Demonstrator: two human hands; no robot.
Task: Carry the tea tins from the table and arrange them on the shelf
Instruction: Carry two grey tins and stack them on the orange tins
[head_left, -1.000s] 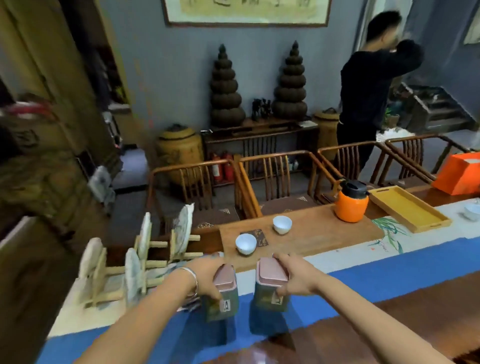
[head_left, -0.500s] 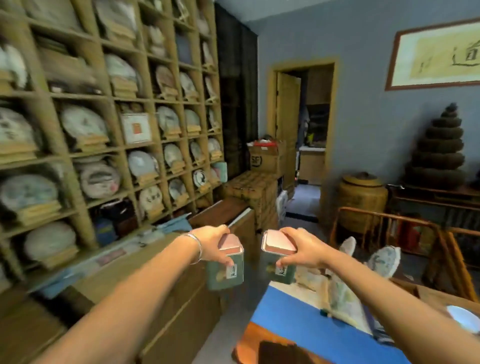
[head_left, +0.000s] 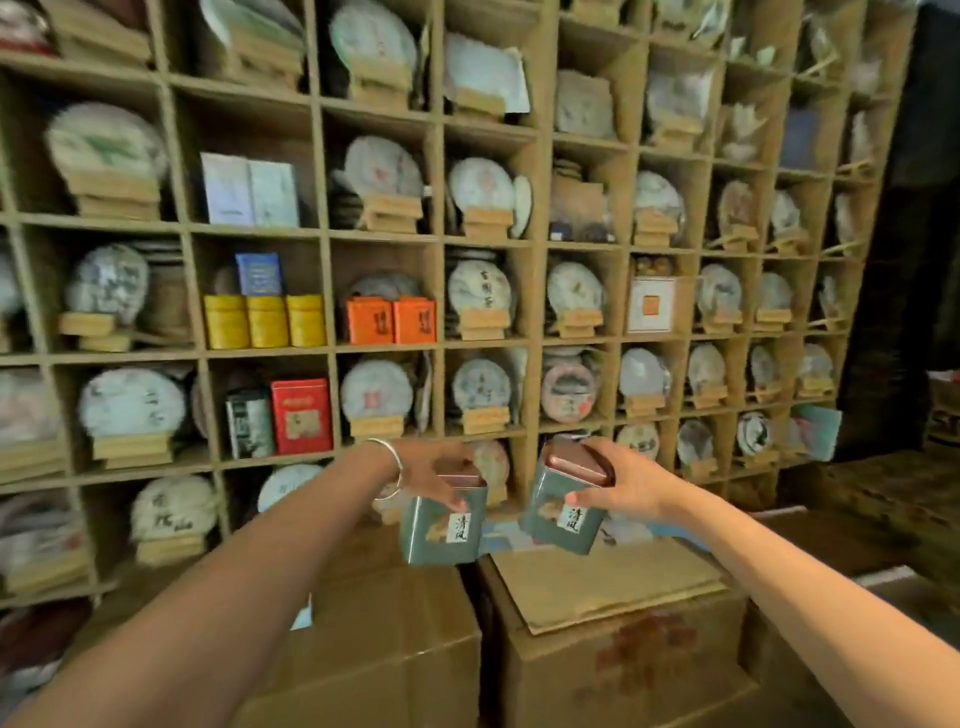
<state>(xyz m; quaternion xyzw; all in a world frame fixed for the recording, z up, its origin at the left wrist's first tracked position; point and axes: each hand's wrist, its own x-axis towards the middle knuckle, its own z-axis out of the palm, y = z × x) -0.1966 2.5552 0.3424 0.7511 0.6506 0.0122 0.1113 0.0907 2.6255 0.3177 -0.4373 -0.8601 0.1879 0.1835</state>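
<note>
I hold two green tea tins with pink lids and white labels, one in each hand, in front of the shelf. My left hand (head_left: 434, 475) grips the left tin (head_left: 441, 527) from above by its lid. My right hand (head_left: 621, 486) grips the right tin (head_left: 558, 512) at its lid and side; this tin tilts to the left. Both tins hang in the air above cardboard boxes. The wooden shelf (head_left: 439, 345) fills the wall ahead, its square compartments holding wrapped tea cakes on stands.
Two large cardboard boxes (head_left: 613, 649) stand on the floor between me and the shelf. Compartments at left hold yellow tins (head_left: 265, 322), orange boxes (head_left: 389, 319) and a red tin (head_left: 301, 415). More stacked boxes (head_left: 878, 493) sit at the right.
My view has swung left from the table and doorway to face the shelf straight on. Both hands keep their tins, now held above the cardboard boxes.
</note>
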